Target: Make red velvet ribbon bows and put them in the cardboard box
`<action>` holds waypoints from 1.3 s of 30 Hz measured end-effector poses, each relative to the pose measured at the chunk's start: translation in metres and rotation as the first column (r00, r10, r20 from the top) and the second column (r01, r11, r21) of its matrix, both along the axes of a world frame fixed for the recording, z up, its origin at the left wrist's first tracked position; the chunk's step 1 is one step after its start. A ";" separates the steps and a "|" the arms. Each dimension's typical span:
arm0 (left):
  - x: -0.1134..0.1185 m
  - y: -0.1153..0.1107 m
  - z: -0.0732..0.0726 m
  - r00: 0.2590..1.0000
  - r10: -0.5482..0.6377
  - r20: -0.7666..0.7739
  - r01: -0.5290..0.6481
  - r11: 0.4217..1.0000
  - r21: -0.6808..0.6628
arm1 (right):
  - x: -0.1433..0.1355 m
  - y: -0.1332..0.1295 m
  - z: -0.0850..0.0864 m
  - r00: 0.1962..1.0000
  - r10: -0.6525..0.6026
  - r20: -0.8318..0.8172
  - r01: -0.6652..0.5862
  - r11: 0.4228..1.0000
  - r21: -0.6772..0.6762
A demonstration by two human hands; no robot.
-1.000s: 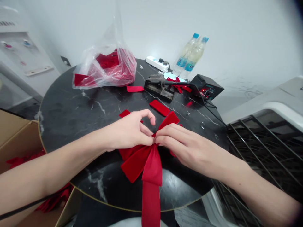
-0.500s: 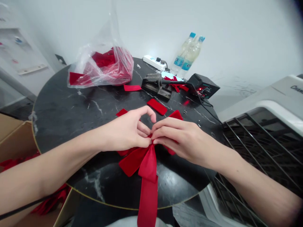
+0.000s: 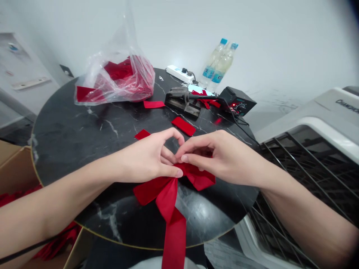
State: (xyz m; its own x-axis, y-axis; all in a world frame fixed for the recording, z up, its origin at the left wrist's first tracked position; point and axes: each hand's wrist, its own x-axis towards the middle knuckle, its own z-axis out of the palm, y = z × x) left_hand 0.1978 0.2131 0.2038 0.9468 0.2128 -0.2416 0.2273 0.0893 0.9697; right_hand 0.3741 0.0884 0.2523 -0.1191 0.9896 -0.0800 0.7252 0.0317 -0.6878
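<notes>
A red velvet ribbon bow (image 3: 202, 180) is held between both hands over the near middle of the round table. My left hand (image 3: 150, 157) pinches its centre from the left, thumb in front and fingers partly hidden behind. With thumb and index fingertip together, my right hand (image 3: 221, 158) grips at the top of the bow's centre, touching the left fingers. One loop shows below the right hand. A long ribbon tail (image 3: 174, 231) hangs from the centre over the table's front edge, and a shorter tail (image 3: 148, 190) points left.
Red velvet pieces (image 3: 183, 126) lie beyond the hands. Behind them are a soldering iron stand (image 3: 182, 102), a control box (image 3: 238, 101), a power strip (image 3: 180, 74), two bottles (image 3: 221, 65) and a plastic bag of red ribbon (image 3: 114, 80). A cardboard box (image 3: 17, 160) stands left, a heater (image 3: 303, 149) right.
My right hand has turned and its fingers have shifted to the top of the centre, uncovering the right loop. The long tail has twisted. The view has shifted slightly.
</notes>
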 end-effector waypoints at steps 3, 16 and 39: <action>-0.002 0.000 0.002 1.000 0.028 -0.002 -0.028 1.000 0.012 | -0.003 -0.004 0.003 0.989 -0.013 0.146 0.003 0.998 0.068; 0.003 0.001 -0.004 0.996 0.044 -0.078 -0.034 0.991 0.131 | -0.002 0.005 -0.011 0.962 0.056 0.268 -0.095 0.986 0.136; 0.004 -0.003 0.003 0.884 0.456 0.100 -0.457 0.889 -0.014 | -0.008 -0.032 -0.060 0.831 -0.357 0.426 -0.088 0.671 0.736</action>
State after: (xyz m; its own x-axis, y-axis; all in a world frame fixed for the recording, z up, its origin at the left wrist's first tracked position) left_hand 0.2015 0.2101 0.2071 0.7632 0.6288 -0.1491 0.0679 0.1513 0.9861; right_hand 0.3657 0.0568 0.1922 -0.1426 0.7586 0.6358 0.9775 0.2089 -0.0299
